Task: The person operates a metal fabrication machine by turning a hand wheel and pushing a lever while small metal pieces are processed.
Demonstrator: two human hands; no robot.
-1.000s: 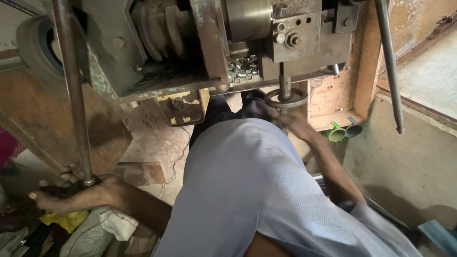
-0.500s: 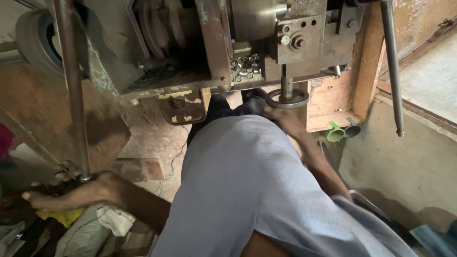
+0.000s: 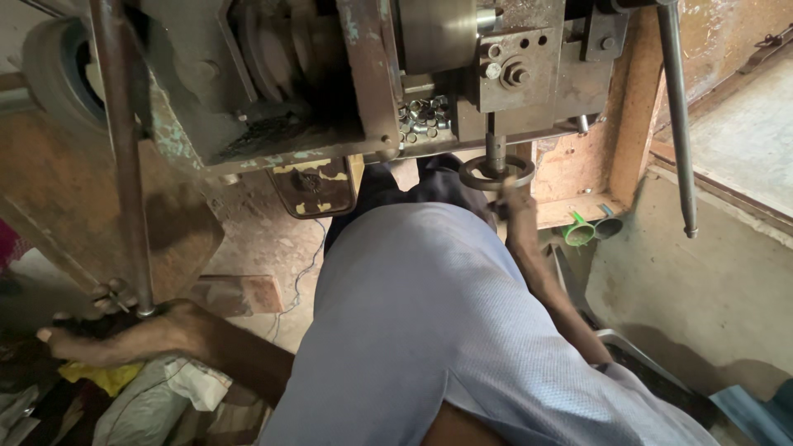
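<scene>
Right hand (image 3: 519, 206) up at the small round handwheel (image 3: 496, 173) under the machine head (image 3: 512, 74); fingers closed on its rim. Pile of small metal rings (image 3: 421, 116) sits up and left of those fingers. Left hand (image 3: 124, 334) is low, at the foot of the vertical steel rod (image 3: 124, 165), touching it; finger state can't be told. Yellow rag (image 3: 103, 377) just below.

You worked in dim light; daylight entered from the far right, deep shadow filled the near left, and the edges looked slightly soft.
</scene>
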